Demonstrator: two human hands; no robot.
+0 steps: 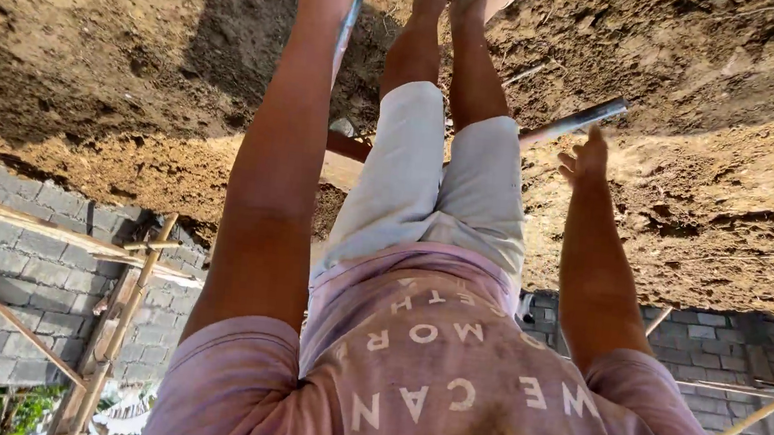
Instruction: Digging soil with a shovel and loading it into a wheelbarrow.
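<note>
I am seeing the right hand (pixel 586 160) hanging open, fingers spread, gripping nothing, just beside a metal pipe (pixel 574 124) lying on the soil (pixel 717 181). The left hand is running out of frame along a blue handle (pixel 350 18), so I cannot tell its grip.

Your left arm (pixel 274 170) hangs straight down, elbow locked. Left hand runs off the top edge, so its grip can't be read, though it seems closed on something. Your right arm (pixel 597 273) hangs shorter, slightly out from the body. Right hand (pixel 586 160) is loose, fingers spread, holding nothing.
</note>
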